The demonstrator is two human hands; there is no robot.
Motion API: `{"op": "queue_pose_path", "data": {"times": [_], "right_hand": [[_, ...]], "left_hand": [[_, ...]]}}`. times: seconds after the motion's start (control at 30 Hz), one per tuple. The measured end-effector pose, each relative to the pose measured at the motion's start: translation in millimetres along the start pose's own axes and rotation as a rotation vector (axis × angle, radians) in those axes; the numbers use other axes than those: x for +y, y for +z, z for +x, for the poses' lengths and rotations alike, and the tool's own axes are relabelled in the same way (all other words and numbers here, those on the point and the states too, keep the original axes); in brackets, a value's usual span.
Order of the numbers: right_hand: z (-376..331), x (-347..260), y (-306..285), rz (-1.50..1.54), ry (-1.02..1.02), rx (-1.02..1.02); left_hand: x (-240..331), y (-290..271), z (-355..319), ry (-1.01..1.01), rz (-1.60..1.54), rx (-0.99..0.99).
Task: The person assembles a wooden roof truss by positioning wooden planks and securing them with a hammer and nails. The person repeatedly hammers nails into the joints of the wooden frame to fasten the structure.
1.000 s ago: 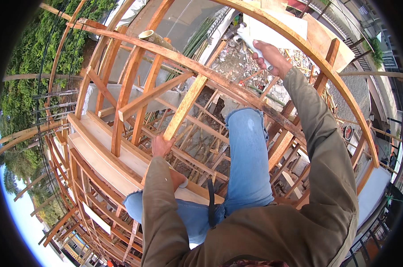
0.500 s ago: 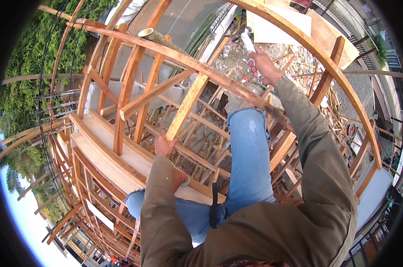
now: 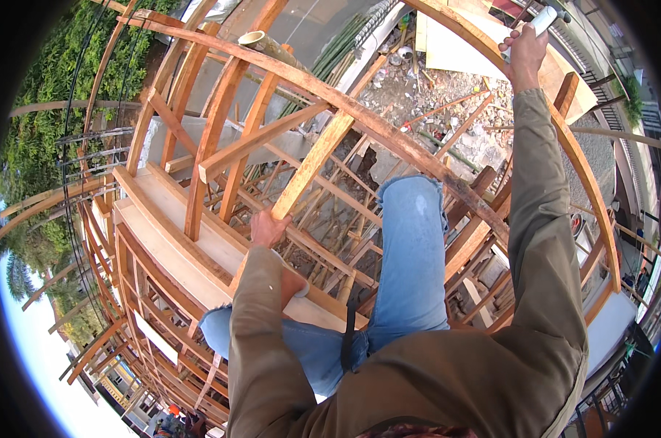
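Observation:
My left hand (image 3: 269, 228) is closed round the lower end of a short, light wooden batten (image 3: 314, 164). The batten slants up to a long wooden beam (image 3: 389, 135), and its upper end meets the beam's underside or side. Far to the upper right, my right hand (image 3: 526, 55) grips a hammer (image 3: 542, 22) with a pale handle; its dark head points up and away. The hammer is raised, apart from the batten and the beam. Between my arms is my knee in blue jeans (image 3: 411, 241).
Curved wooden ribs (image 3: 575, 153) arch on the right and left. A pale plank (image 3: 192, 226) runs at the left, with thin poles criss-crossing below. A cut bamboo tube (image 3: 261, 42) lies behind the beam. Rubble (image 3: 418, 95) and plywood sheets (image 3: 454, 55) are on the ground beyond.
My right hand has swung the hammer up and to the right, away from the beam. My left hand keeps its hold on the batten. The view has shifted slightly.

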State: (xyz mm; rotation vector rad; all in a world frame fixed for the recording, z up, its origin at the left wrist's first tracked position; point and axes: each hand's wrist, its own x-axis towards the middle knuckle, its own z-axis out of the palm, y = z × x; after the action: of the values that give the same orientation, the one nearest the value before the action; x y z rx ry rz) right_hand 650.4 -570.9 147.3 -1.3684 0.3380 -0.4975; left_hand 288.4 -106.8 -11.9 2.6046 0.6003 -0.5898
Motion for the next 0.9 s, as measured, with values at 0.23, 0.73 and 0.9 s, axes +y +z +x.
{"op": "queue_pose_path", "data": {"times": [0.23,0.73,0.9], "right_hand": [[-93.9,130.8,-34.6,-0.310,0.904,-0.882],[-19.2,2.9,7.7,0.066,0.142,0.024],[-85.7,109.4,-24.9,-0.302,1.069,-1.043]], "left_hand": [[6.8,3.8,-1.4,0.013,0.017,0.051],[9.6,4.7,-4.9,-0.009,-0.030,0.027],[6.9,5.9,-1.6,-0.025,0.016,-0.003]]}}
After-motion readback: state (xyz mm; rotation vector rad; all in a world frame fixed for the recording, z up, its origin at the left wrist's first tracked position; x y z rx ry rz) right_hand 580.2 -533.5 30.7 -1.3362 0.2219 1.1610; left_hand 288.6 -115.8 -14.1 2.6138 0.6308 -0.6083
